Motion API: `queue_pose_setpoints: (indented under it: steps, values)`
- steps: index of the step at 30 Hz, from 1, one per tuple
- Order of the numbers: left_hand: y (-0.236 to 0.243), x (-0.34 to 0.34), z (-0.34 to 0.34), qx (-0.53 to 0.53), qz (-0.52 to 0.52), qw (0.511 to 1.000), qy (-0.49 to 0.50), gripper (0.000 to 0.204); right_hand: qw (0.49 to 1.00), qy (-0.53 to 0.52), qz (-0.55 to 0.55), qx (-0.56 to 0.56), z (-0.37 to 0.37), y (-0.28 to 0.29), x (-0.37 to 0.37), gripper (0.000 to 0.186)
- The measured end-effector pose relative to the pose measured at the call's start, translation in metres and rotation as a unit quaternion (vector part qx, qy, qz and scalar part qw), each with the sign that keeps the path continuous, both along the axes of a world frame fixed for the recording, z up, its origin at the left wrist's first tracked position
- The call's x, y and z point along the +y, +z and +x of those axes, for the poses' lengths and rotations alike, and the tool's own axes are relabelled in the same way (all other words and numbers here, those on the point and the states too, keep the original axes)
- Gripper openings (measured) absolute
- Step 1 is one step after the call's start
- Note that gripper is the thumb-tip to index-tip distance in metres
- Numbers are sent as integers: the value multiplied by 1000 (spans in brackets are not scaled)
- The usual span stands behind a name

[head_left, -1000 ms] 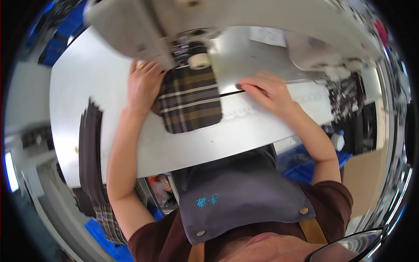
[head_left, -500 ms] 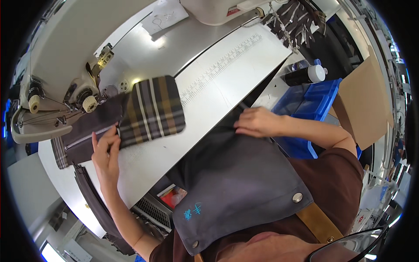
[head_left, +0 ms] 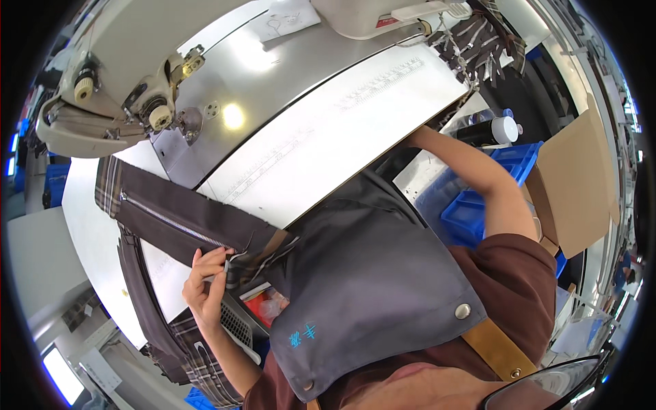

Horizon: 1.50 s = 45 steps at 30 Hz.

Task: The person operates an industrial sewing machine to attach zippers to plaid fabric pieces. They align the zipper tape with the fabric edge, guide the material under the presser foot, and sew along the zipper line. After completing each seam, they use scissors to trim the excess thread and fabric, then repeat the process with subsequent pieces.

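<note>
The grey apron (head_left: pixel 369 273) is closest. Next, the left hand (head_left: pixel 205 290) pinches the dark cloth piece (head_left: pixel 160 195) between thumb and fingers, close to one end of its silver zipper (head_left: pixel 174 224). The cloth lies slanted across the white table (head_left: pixel 294 164), and its checked near end pokes over the edge by the apron. The right hand (head_left: pixel 418 137) is mostly hidden at the table's edge, so I cannot tell if it is open or closed. A blue bin (head_left: pixel 467 213) sits below that arm. Farther off stands the sewing machine (head_left: pixel 123 68).
</note>
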<state>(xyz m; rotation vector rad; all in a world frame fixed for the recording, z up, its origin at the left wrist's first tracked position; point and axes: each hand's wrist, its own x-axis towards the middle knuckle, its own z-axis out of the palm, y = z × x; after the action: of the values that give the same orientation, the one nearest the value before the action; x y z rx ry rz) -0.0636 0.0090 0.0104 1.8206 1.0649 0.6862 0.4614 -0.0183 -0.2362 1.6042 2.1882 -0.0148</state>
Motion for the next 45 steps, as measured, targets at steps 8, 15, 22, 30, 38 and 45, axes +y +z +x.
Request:
queue_pose_setpoints:
  steps: [8, 15, 22, 30, 38, 45]
  values:
    - [7, 4, 22, 6, 23, 1000, 9, 11, 807, -225, -459, 296, -100, 273, -13, 24]
    - [4, 9, 3, -85, -68, 994, -21, 12, 689, -92, -177, 697, -181, 287, 48, 44]
    - [-1, 5, 3, -151, -104, 983, 15, 11, 840, 133, 48, 524, -254, 252, 69, 30]
    - [-7, 7, 0, -146, -79, 986, -3, 9, 832, 301, 222, 409, -274, 248, 69, 28]
    - [-4, 5, -1, -188, -63, 980, -4, 8, 866, 206, 254, 379, -261, 234, 103, 22]
    - [-11, -24, 5, -47, 119, 989, 71, 15, 903, 116, 254, 326, -231, 230, 106, 26]
